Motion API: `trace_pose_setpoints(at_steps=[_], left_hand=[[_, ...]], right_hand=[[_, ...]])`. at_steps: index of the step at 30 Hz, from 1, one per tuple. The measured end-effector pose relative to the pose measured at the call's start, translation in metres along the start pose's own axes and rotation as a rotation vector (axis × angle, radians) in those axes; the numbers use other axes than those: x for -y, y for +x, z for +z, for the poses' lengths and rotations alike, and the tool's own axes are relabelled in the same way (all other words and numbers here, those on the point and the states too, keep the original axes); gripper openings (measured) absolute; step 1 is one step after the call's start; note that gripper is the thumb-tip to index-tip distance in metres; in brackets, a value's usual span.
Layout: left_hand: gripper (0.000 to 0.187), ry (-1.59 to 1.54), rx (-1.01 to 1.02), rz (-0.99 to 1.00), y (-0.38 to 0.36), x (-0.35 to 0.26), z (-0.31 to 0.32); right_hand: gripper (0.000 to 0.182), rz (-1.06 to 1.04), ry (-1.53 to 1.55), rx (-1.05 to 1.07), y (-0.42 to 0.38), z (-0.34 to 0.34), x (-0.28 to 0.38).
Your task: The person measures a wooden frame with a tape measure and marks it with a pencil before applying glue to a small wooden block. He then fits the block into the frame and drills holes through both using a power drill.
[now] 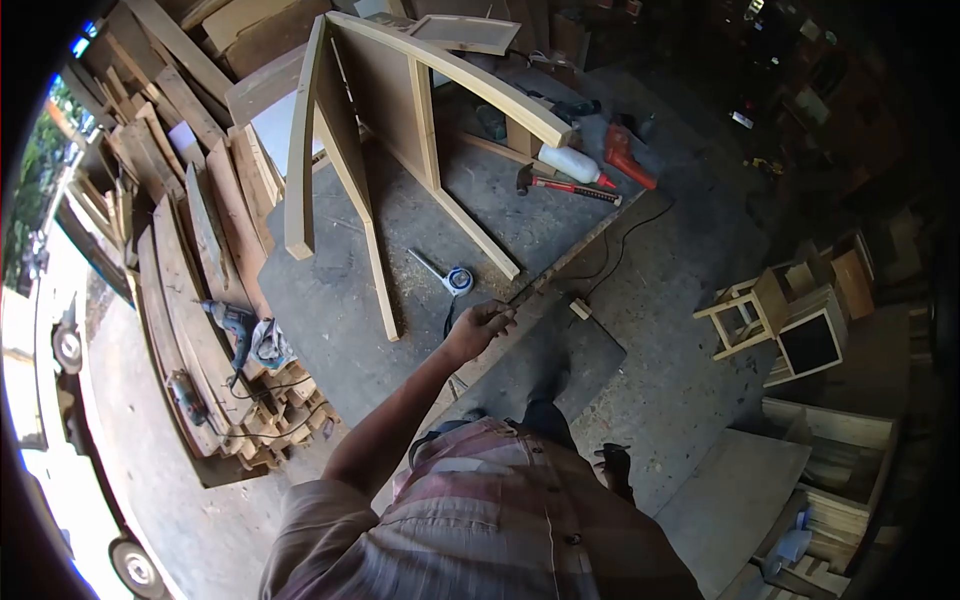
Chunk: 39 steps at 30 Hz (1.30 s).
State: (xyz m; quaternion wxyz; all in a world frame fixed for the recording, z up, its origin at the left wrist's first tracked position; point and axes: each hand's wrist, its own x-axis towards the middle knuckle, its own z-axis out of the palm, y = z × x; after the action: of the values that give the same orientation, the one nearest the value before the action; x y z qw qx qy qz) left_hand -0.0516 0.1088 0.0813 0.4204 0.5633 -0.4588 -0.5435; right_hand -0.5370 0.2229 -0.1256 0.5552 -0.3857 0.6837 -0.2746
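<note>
My left hand (478,332) is at the near edge of the grey work table (350,375). Its fingers are curled together, and a thin dark thing seems to stick out beyond them; I cannot make out what it is. A tape measure (458,281) with its blade partly out lies on the table just beyond this hand. Past it stands a wooden frame (425,120) with panels and long legs, resting on the tabletop. My right hand (614,466) hangs low beside my body in shadow, its fingers apart, with nothing visible in it.
A red-handled hammer (570,187), a white glue bottle (575,166) and a red power tool (627,155) lie at the table's right. Boards (165,270) are stacked at left with a drill (232,325) on them. Small wooden stools (745,315) and a cabinet (840,425) stand at right.
</note>
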Motion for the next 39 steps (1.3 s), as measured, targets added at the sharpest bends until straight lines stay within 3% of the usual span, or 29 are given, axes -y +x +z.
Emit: trace_pose_setpoints(at_steps=[2, 3, 4, 6, 10, 15, 16, 19, 20, 22, 23, 25, 26, 28, 30, 32, 35, 36, 39], left_hand=[[0.027, -0.197, -0.156, -0.058, 0.02, 0.008, -0.008], [0.025, -0.241, -0.272, -0.001, 0.032, 0.002, -0.003], [0.025, -0.24, -0.295, 0.007, 0.053, 0.001, 0.0], [0.024, -0.125, -0.301, 0.019, 0.098, 0.001, 0.01], [0.026, -0.123, -0.297, 0.06, 0.185, -0.014, 0.037], [0.021, 0.037, -0.439, 0.011, 0.199, -0.047, 0.026], [0.021, 0.027, -0.497, -0.022, 0.192, -0.041, 0.021], [0.023, 0.776, -1.174, -0.077, 0.164, -0.001, 0.0], [0.048, 0.813, -1.233, -0.253, 0.149, 0.022, -0.006], [0.053, 1.093, -1.279, -0.607, 0.124, -0.012, 0.008], [0.053, 1.084, -1.306, -0.637, 0.118, -0.008, 0.01], [0.053, 0.79, -1.27, -0.716, 0.109, 0.018, 0.011], [0.052, 0.944, -1.222, -0.622, 0.106, 0.047, 0.007], [0.05, 0.72, -1.192, -0.634, 0.109, 0.016, 0.012], [0.049, 0.756, -1.161, -0.6, 0.108, 0.015, 0.014], [0.047, 0.798, -1.122, -0.551, 0.1, 0.02, 0.007], [0.039, 0.146, -1.061, -0.47, 0.079, 0.008, -0.02], [0.035, -0.217, -0.981, -0.404, 0.064, 0.012, -0.029], [0.026, -0.567, -0.906, -0.181, 0.025, -0.019, -0.052]], right_hand=[[0.026, -0.085, -0.196, 0.052, 0.068, 0.003, 0.077], [0.028, -0.236, -0.34, 0.079, 0.104, 0.004, 0.109], [0.034, -0.394, -0.479, 0.103, 0.141, 0.008, 0.145], [0.043, -0.6, -0.454, 0.061, 0.187, 0.04, 0.248], [0.042, -0.705, -0.369, 0.196, 0.275, 0.088, 0.403], [0.043, -0.777, -0.419, 0.521, 0.342, 0.151, 0.53], [0.042, -0.768, -0.48, 0.587, 0.352, 0.161, 0.538], [0.04, -0.676, -0.386, 0.777, 0.368, 0.19, 0.55], [0.04, -0.683, -0.393, 0.818, 0.369, 0.199, 0.551], [0.04, -0.814, -0.426, 0.912, 0.358, 0.213, 0.55], [0.039, -0.723, -0.386, 0.948, 0.344, 0.219, 0.548], [0.038, -0.691, -0.491, 1.028, 0.346, 0.229, 0.537], [0.036, -0.657, -0.583, 1.068, 0.347, 0.234, 0.53], [0.03, -0.626, -0.566, 1.135, 0.339, 0.245, 0.526], [0.024, -0.519, -0.443, 1.152, 0.322, 0.245, 0.525], [0.02, -0.543, -0.439, 1.207, 0.321, 0.248, 0.522], [0.02, -0.505, -0.355, 1.217, 0.308, 0.25, 0.513], [0.02, -0.483, -0.324, 1.245, 0.297, 0.25, 0.512], [0.023, -0.532, -0.328, 1.292, 0.257, 0.258, 0.5]])
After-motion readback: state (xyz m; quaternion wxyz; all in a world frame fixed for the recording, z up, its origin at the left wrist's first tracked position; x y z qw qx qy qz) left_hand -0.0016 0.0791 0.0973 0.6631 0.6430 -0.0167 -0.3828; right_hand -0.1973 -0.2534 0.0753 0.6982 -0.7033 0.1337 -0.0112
